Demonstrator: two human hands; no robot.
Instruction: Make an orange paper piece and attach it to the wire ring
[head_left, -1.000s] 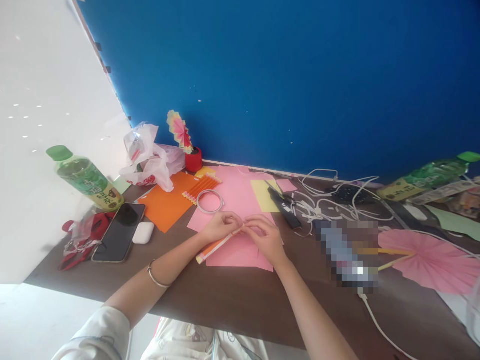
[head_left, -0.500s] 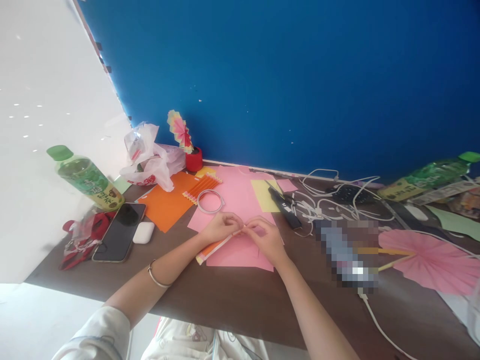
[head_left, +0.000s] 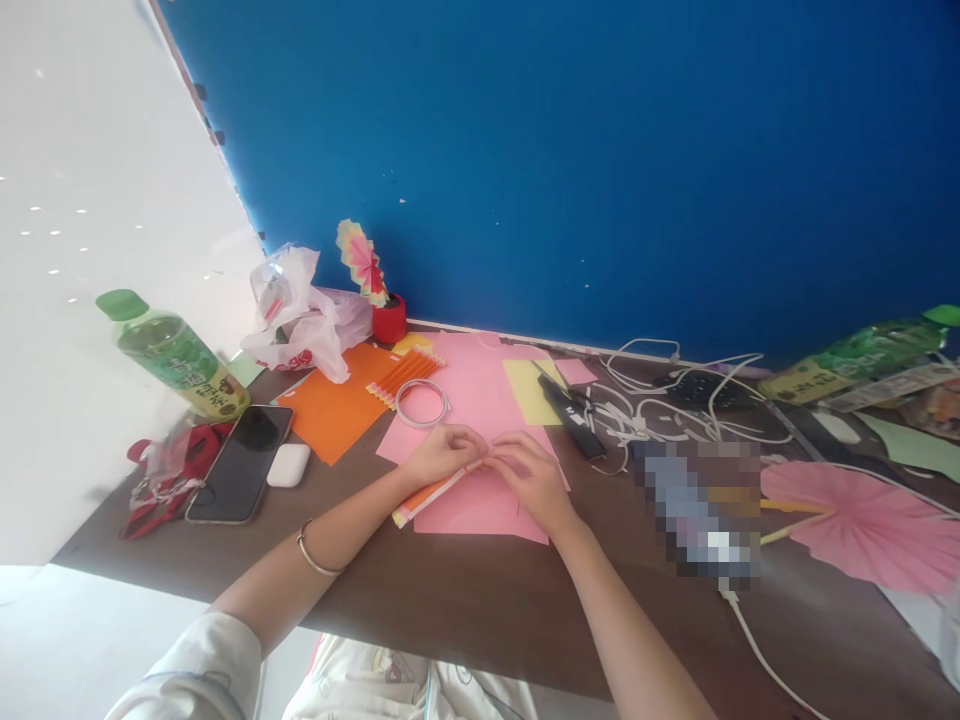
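A: Holding what, in the left hand (head_left: 446, 452)?

B: Grasping a folded orange strip (head_left: 431, 498), edged in white and yellow, near its upper end, between thumb and fingertips; leaving the lower end slanting out past the near side of the wrist; probably to hold the folds flat.

A: And with the right hand (head_left: 531, 480)?

B: Pinching the same upper end, thumb to fingers, just beside the left; most likely to steady or crease that tip; cannot make out the exact fold between the fingertips.

A: Why above the pink paper (head_left: 476, 515)?

B: Perhaps for a smooth surface under the work.

A: Anything beyond?

B: See a pleated orange piece (head_left: 405, 375) across the orange sheet (head_left: 337, 410) and pink paper; a ring (head_left: 398, 405), perhaps of tape, against or over its end, cannot tell which; presumably for easy reach; farther left, a phone (head_left: 244, 465) beside a white case (head_left: 288, 465); well apart from the strip, likely to spare both from the folding.
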